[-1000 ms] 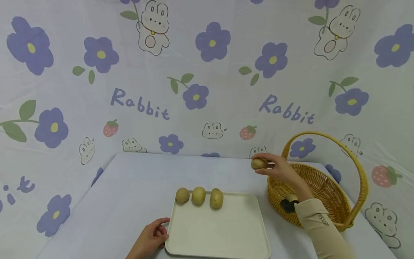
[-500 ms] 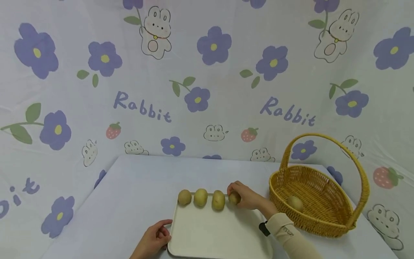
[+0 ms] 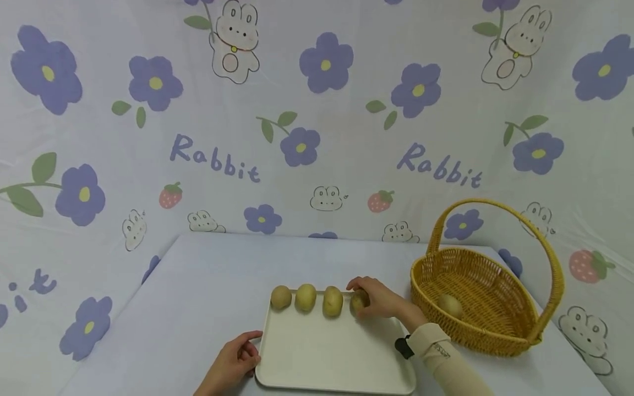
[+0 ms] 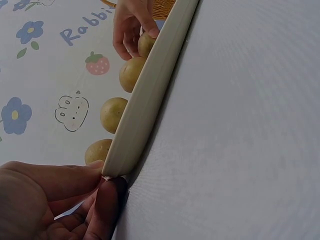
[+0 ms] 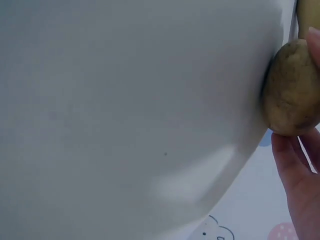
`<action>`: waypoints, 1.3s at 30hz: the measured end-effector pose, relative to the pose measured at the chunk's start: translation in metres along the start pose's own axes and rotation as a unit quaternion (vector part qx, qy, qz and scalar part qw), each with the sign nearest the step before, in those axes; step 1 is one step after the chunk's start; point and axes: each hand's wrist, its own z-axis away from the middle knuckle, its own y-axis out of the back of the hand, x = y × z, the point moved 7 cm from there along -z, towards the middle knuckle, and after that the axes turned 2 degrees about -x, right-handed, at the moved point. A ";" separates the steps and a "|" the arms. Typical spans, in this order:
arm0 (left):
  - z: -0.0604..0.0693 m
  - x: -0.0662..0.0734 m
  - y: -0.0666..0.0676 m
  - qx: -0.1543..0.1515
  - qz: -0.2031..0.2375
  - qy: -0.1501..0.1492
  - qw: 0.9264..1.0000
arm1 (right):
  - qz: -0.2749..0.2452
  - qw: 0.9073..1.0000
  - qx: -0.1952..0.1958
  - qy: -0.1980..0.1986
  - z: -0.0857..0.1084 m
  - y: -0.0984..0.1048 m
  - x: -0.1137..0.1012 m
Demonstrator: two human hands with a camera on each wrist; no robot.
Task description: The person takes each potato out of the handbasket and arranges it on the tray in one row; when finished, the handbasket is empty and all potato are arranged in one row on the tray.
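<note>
A cream rectangular tray (image 3: 327, 352) lies on the white-covered table. My left hand (image 3: 230, 363) pinches its left edge, thumb on the rim and fingers underneath, as the left wrist view shows. Along the far side of the tray stand a round potato (image 3: 280, 297), a second potato (image 3: 305, 297) and a third potato (image 3: 332, 302). At the right end of that row, my right hand (image 3: 383, 301) grips another potato (image 5: 292, 90) between thumb and fingers. This potato touches the tray in the right wrist view; in the head view the hand partly covers it.
Right of the tray stands a wicker basket (image 3: 487, 342) with a tall arched handle (image 3: 547, 253). One potato (image 3: 449, 306) lies inside it. Behind the table hangs a patterned cloth (image 3: 356, 154) with rabbits and flowers.
My right hand has carried the potato from above the basket's left rim down and left to the tray's far side, where it still holds it. My left hand has stayed at the tray's edge.
</note>
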 end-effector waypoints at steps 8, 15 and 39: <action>0.001 0.002 0.002 0.007 0.020 0.009 1.000 | -0.015 1.000 0.010 0.007 -0.001 0.004 -0.002; 0.000 0.003 0.003 0.008 0.022 0.003 1.000 | -0.043 0.998 0.045 0.021 0.012 0.036 -0.006; 0.006 -0.001 0.008 0.001 0.018 0.005 1.000 | -0.042 0.959 0.241 -0.142 0.125 0.171 0.099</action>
